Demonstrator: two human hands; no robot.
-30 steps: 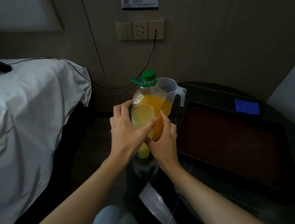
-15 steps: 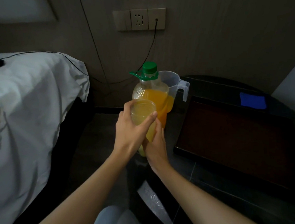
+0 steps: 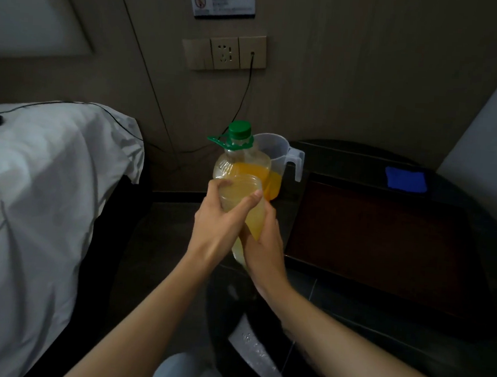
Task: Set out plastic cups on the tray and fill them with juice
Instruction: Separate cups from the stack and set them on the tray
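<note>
I am holding the stack of cups (image 3: 255, 218) in the air left of the tray (image 3: 371, 242). My left hand (image 3: 217, 224) is curling round the top cup (image 3: 238, 192), my right hand (image 3: 265, 246) gripping the lower ones. A crooked tug risks knocking the bottle (image 3: 243, 161) behind.

**A:** What is the person wearing?

**B:** Little of it shows. The left forearm (image 3: 141, 322) and the right forearm (image 3: 362, 349) are both bare from the wrist to the lower edge of the view.

**A:** And the hands?

**B:** The left hand (image 3: 217, 224) and the right hand (image 3: 266, 246) are bare too. The fingers are slender and the nails are trimmed short (the left thumbnail (image 3: 258, 193) shows this most plainly).

**A:** Any clothing at all?

**B:** One patch, low down between the arms. It is pale grey-blue trouser fabric (image 3: 185, 373) over a knee, smooth with a few soft folds. The light is dim, so the exact shade is hard to tell.
</note>
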